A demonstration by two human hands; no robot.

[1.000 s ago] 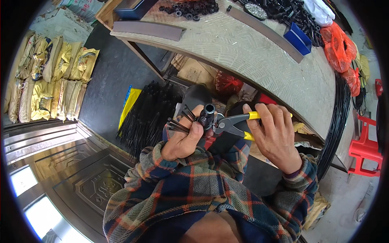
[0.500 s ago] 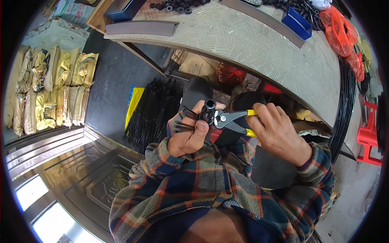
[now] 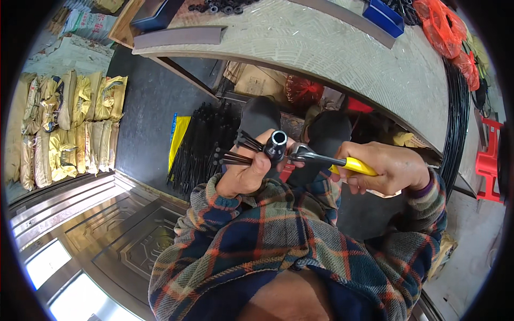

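My left hand (image 3: pixel 243 179) is closed around a black tubular fitting (image 3: pixel 276 145), its round hollow end facing up. Several thin black rods (image 3: pixel 233 158) with knobbed ends stick out to the left from between the same fingers. On the right, my right hand (image 3: pixel 395 166) grips the yellow handles of a pair of pliers (image 3: pixel 360 166). The metal jaws are at the right side of the fitting, close to the left fingertips; what they bite on, if anything, is too small to make out. The pliers are turned partly edge-on.
A bundle of long black rods (image 3: pixel 201 147) lies left of my knees beside a yellow strip (image 3: pixel 179 140). The worktable (image 3: pixel 321 59) crosses ahead, holding a blue bin (image 3: pixel 383 18), black rings (image 3: pixel 217 7) and red plastic bags (image 3: pixel 440 27). Wrapped packs (image 3: pixel 64 152) stand at far left.
The pliers have rolled from flat, with spread handles showing, to nearly edge-on. My right hand has turned over and wrapped further around the handles. The left hand keeps its hold on the fitting.
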